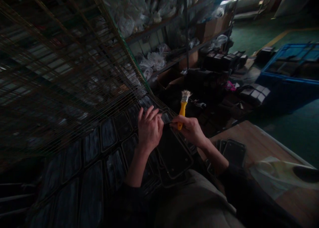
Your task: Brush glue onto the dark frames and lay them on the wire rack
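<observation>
My right hand (pixel 190 128) is closed around the yellow handle of a small paintbrush (pixel 183 106), its pale bristles pointing up and away. My left hand (pixel 149 128) lies beside it, fingers curled over the far end of a dark flat rectangular panel (pixel 174 155) that rests on my lap. Both hands meet at the panel's top edge. Several similar dark panels (pixel 109 135) lie in rows on a wire rack (pixel 62 72) to my left.
A wooden table (pixel 259 145) at the right holds a few more dark panels (pixel 233 151) and a pale cloth (pixel 279 175). A blue crate (pixel 289 78) stands at far right. Shelves with plastic bags (pixel 154 60) and boxes run behind.
</observation>
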Motion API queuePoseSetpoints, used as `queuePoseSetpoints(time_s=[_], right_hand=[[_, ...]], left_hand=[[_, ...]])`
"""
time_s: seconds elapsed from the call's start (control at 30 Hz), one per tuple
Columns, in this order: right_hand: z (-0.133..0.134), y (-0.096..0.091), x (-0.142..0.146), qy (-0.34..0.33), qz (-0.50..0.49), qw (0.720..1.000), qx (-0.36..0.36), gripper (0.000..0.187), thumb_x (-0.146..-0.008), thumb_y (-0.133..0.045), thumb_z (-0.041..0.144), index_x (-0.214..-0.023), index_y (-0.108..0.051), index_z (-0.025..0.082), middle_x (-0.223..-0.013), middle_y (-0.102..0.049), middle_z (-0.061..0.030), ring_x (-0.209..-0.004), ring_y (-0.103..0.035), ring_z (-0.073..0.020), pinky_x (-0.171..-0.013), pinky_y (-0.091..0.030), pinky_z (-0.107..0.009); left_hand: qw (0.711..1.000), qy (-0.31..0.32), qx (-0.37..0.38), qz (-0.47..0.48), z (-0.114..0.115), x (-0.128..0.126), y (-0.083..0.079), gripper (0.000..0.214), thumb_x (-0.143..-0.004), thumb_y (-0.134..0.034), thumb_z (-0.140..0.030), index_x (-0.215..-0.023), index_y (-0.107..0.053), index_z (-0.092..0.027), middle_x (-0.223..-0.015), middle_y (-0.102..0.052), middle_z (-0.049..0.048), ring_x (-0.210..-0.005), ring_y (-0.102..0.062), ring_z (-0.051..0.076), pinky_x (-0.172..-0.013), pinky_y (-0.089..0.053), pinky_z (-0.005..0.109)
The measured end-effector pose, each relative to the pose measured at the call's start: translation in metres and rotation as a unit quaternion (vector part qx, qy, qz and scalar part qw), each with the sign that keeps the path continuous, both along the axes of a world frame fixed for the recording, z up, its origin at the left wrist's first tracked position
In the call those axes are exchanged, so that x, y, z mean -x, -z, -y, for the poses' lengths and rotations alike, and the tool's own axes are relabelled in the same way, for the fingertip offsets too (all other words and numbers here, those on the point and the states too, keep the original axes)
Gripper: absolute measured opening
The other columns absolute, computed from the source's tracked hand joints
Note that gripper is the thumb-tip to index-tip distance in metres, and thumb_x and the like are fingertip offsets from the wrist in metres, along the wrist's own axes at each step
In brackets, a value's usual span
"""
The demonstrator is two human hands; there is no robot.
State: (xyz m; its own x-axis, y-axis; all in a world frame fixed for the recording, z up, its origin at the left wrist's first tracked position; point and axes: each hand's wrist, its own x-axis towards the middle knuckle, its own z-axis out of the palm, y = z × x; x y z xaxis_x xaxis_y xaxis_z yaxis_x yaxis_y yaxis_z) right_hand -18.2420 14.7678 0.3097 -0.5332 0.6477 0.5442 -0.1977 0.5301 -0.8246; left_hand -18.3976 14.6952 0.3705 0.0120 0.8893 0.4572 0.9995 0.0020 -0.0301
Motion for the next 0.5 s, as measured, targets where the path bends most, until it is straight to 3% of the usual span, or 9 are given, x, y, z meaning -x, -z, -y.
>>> queuePoseSetpoints(time_s=[0.2,0.3,0.37,0.43,0.5], right_hand=[[-0.003,0.009,0.000,0.007,-0.021,0.995,0.101,0.014,-0.087,-0.063,0.034,-0.085,-0.060,0.021,-0.063,-0.061,0.0028,-0.056,-0.058,-0.0110,-0.056,-0.045,-0.021],[-0.006,0.007,0.001,0.004,-0.020,0.990,0.137,0.019,-0.088,-0.062,0.038,-0.082,-0.056,0.020,-0.061,-0.061,0.0027,-0.052,-0.054,-0.0103,-0.053,-0.043,-0.021],[-0.007,0.005,0.003,0.000,-0.015,0.990,0.140,0.021,-0.088,-0.060,0.039,-0.081,-0.055,0.020,-0.061,-0.062,0.0023,-0.051,-0.053,-0.0100,-0.053,-0.042,-0.021],[-0.008,0.003,0.005,-0.001,-0.013,0.990,0.139,0.023,-0.089,-0.059,0.040,-0.081,-0.054,0.020,-0.061,-0.062,0.0020,-0.051,-0.053,-0.0098,-0.053,-0.041,-0.021],[-0.008,0.002,0.008,-0.002,-0.015,0.990,0.142,0.023,-0.089,-0.060,0.041,-0.081,-0.054,0.020,-0.060,-0.062,0.0020,-0.051,-0.053,-0.0098,-0.052,-0.041,-0.021]], left_hand=[[0.999,-0.031,0.021,-0.021,0.023,0.047,0.018,0.034,-0.094,-0.037,-0.020,-0.109,-0.067,-0.014,-0.118,-0.069,0.0115,-0.125,-0.052,0.026,-0.114,-0.026,0.053],[0.994,-0.089,-0.064,0.019,0.039,0.075,0.020,0.029,-0.094,-0.045,-0.028,-0.108,-0.068,-0.017,-0.108,-0.073,0.0120,-0.111,-0.062,0.026,-0.107,-0.035,0.052],[0.980,-0.113,-0.138,0.083,0.049,0.084,0.015,0.025,-0.093,-0.050,-0.032,-0.100,-0.071,-0.020,-0.088,-0.076,0.0065,-0.090,-0.069,0.021,-0.105,-0.040,0.047],[0.960,-0.135,-0.201,0.139,0.055,0.082,0.006,0.021,-0.087,-0.059,-0.037,-0.085,-0.073,-0.021,-0.065,-0.072,-0.0002,-0.070,-0.067,0.017,-0.102,-0.043,0.043],[0.940,-0.169,-0.230,0.188,0.058,0.073,-0.001,0.026,-0.082,-0.065,-0.042,-0.072,-0.071,-0.019,-0.055,-0.066,-0.0025,-0.057,-0.062,0.014,-0.091,-0.050,0.037]])
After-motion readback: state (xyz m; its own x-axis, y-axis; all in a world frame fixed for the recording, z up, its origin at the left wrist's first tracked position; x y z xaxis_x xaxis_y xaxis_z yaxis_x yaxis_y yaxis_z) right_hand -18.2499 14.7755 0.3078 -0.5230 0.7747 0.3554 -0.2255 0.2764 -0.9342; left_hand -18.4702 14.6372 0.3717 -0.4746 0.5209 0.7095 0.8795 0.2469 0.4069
